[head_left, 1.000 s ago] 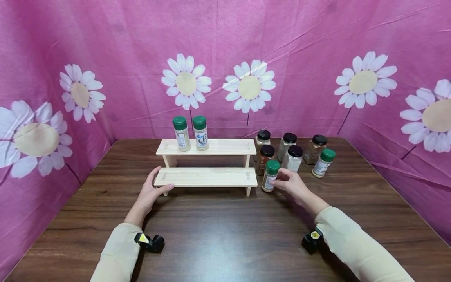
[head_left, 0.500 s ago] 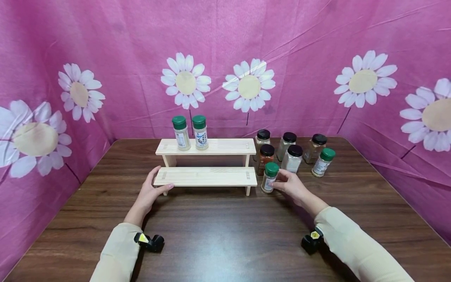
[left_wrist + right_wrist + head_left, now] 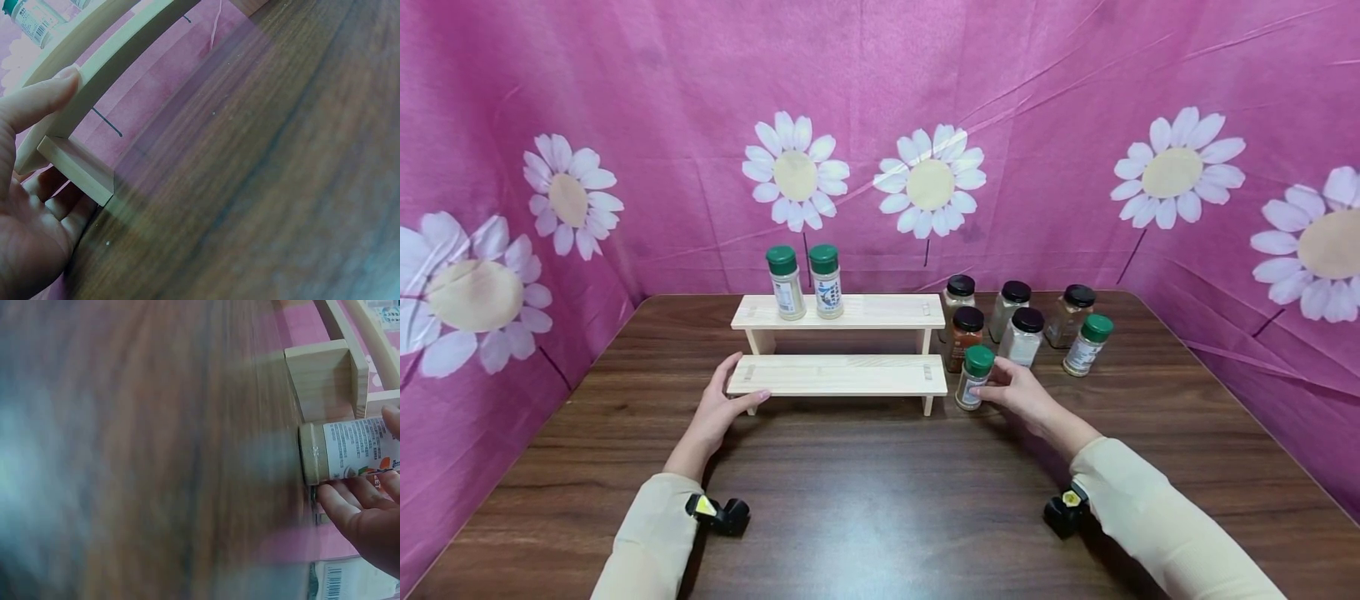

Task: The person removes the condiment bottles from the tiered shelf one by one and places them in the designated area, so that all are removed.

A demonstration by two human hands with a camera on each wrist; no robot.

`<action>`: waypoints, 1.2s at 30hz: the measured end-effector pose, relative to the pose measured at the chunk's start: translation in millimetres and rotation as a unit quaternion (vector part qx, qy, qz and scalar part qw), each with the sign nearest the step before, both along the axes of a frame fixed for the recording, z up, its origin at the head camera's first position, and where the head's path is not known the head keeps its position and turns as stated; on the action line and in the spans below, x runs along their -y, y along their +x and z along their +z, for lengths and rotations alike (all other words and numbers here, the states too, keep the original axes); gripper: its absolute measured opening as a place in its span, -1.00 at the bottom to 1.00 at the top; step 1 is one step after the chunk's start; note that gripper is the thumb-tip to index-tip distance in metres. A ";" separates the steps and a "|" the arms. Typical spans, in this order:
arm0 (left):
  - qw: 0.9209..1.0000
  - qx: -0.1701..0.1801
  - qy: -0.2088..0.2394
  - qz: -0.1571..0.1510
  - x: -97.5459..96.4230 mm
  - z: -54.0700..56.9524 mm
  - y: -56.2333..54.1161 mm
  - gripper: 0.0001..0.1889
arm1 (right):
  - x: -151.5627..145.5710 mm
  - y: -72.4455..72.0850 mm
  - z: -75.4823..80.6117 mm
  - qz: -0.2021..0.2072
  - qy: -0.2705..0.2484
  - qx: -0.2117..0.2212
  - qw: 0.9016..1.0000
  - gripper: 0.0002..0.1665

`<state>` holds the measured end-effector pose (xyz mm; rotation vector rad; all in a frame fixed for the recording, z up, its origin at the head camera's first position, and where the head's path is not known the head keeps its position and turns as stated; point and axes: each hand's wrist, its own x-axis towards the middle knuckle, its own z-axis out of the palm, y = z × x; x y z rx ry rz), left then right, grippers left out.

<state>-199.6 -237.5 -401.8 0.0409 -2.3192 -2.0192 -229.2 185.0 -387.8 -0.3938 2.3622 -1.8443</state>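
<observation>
My left hand point(image 3: 717, 407) grips the left end of the lower step of a two-step wooden rack point(image 3: 838, 375). In the left wrist view its thumb point(image 3: 47, 100) lies on the step's front edge, with the other fingers behind the leg. At the rack's right end, my right hand point(image 3: 1018, 398) holds a green-capped spice shaker point(image 3: 972, 390) upright between thumb and fingers. The right wrist view shows the shaker's label point(image 3: 359, 447) and its base right at the tabletop. Two more green-capped shakers point(image 3: 788, 296) point(image 3: 828, 293) stand at the left of the upper step.
Right of the rack, several black-capped spice jars point(image 3: 1021, 343) stand in a cluster. One green-capped shaker point(image 3: 1082, 354) is at their right side. A pink flowered cloth point(image 3: 865, 75) hangs behind the dark wooden table point(image 3: 850, 500).
The shaker in my right hand has come down slightly beside the rack. My left hand keeps its hold on the lower step.
</observation>
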 end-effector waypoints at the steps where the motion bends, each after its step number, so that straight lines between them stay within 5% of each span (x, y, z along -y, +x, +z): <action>1: 1.000 0.000 0.000 0.000 -0.1 0.0 0.0 -0.12 | 0.3 0.2 1.8 -0.004 0.004 0.002 1.000 -0.40; 9: 1.000 0.000 -0.002 0.000 -0.5 0.9 0.0 -0.13 | -0.2 -1.4 22.0 0.004 0.018 0.002 1.000 -0.36; 16: 1.000 -0.002 -0.001 0.001 -0.6 2.5 0.1 -0.13 | -2.3 -7.1 46.5 0.025 0.071 -0.054 0.996 -0.40; 36: 1.000 0.001 -0.005 0.006 0.1 0.9 0.8 -0.12 | 17.4 -16.1 89.6 0.042 0.050 -0.034 0.997 -0.32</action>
